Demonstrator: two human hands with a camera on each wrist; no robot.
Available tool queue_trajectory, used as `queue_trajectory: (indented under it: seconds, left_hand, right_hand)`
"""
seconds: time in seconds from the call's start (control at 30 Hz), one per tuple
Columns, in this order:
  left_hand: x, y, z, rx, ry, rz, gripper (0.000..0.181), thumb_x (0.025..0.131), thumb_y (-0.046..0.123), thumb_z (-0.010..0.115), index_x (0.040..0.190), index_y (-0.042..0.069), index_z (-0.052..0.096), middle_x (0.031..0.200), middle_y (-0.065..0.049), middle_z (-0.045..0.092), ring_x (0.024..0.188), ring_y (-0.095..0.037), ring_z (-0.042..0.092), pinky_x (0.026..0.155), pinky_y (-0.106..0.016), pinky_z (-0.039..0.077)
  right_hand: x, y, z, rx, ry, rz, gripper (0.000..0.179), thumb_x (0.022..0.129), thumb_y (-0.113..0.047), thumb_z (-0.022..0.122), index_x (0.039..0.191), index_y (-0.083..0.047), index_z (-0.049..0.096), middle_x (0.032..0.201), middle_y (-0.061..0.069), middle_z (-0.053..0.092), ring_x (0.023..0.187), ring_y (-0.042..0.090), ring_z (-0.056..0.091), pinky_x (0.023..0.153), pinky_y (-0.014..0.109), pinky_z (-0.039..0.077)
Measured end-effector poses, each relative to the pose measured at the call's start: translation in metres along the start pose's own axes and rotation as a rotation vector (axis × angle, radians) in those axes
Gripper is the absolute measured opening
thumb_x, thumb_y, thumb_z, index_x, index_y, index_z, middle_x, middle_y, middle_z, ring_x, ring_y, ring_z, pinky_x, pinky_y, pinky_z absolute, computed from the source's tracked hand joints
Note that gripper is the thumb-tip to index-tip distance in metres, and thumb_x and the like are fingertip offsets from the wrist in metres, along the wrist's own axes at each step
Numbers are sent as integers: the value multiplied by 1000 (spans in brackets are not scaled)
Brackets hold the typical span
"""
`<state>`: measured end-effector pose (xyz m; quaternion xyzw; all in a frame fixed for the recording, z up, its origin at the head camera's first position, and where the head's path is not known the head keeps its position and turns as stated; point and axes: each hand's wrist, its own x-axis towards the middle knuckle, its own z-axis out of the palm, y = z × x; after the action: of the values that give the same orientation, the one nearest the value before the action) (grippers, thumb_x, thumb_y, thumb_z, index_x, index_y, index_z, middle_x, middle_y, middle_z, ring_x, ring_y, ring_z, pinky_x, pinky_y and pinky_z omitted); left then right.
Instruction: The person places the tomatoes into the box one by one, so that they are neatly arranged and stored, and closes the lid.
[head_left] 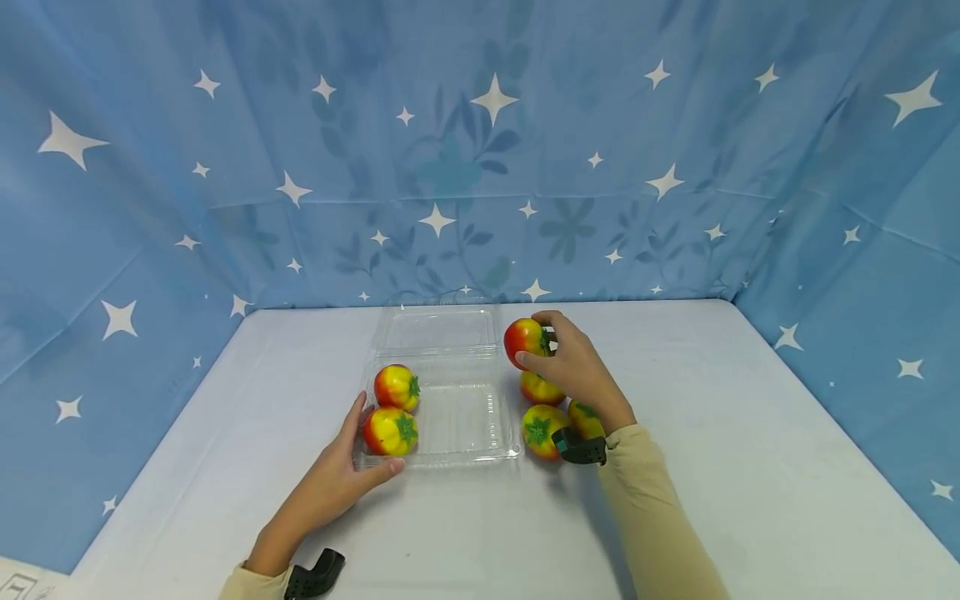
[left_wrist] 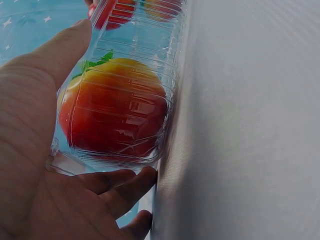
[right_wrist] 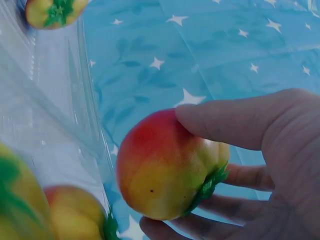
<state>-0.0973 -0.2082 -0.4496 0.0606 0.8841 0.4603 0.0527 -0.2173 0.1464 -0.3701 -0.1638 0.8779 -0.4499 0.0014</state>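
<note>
My right hand [head_left: 573, 367] holds a red-and-yellow fruit with a green leafy cap [head_left: 523, 342], thumb on one side and fingers on the other. It is raised just beyond the right side of a clear plastic clamshell box [head_left: 457, 458]. My left hand [head_left: 333, 479] spreads around the box's front left corner, thumb near the front rim and fingers along the left side. Two similar fruits, one farther back [head_left: 394, 387] and one nearer [head_left: 390, 432], lie in the box's left part. In the left wrist view, a fruit [left_wrist: 117, 107] shows through the clear wall.
Three more such fruits sit right of the box: one [head_left: 542, 390] below the held fruit, one [head_left: 542, 429] near the front, and one [head_left: 585, 419] partly behind my right wrist. The box's lid [head_left: 438, 329] lies open toward the blue star-patterned curtain [head_left: 480, 167] behind the white table [head_left: 750, 433].
</note>
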Motion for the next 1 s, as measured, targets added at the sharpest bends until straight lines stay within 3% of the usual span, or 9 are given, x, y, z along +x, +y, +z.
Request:
queue_trajectory:
  seconds: [0.23, 0.53, 1.0]
  left_hand:
    - [0, -1, 0, -2, 4, 4, 115, 98, 45, 79, 173, 13, -1, 175, -23, 16, 160, -45, 16, 123, -67, 14]
    - [0, 0, 0, -10, -2, 2, 115, 98, 44, 79, 173, 11, -1, 175, -24, 16, 160, -46, 16, 123, -67, 14]
    - [1, 1, 0, 5, -4, -9, 116, 97, 47, 79, 173, 12, -1, 175, -24, 16, 160, -45, 16, 123, -67, 14]
  right_hand:
    - [2, -14, 22, 15, 13, -35, 66, 97, -20, 78, 152, 0, 47, 148, 19, 51, 129, 38, 54, 107, 54, 51]
    - [1, -26, 48, -23, -39, -78, 62, 98, -20, 79, 150, -2, 52, 142, 16, 57, 121, 32, 59, 103, 49, 56]
    - [-1, -38, 84, -55, -97, -87, 63, 97, -21, 83, 151, -5, 55, 148, 13, 59, 131, 33, 58, 111, 51, 51]
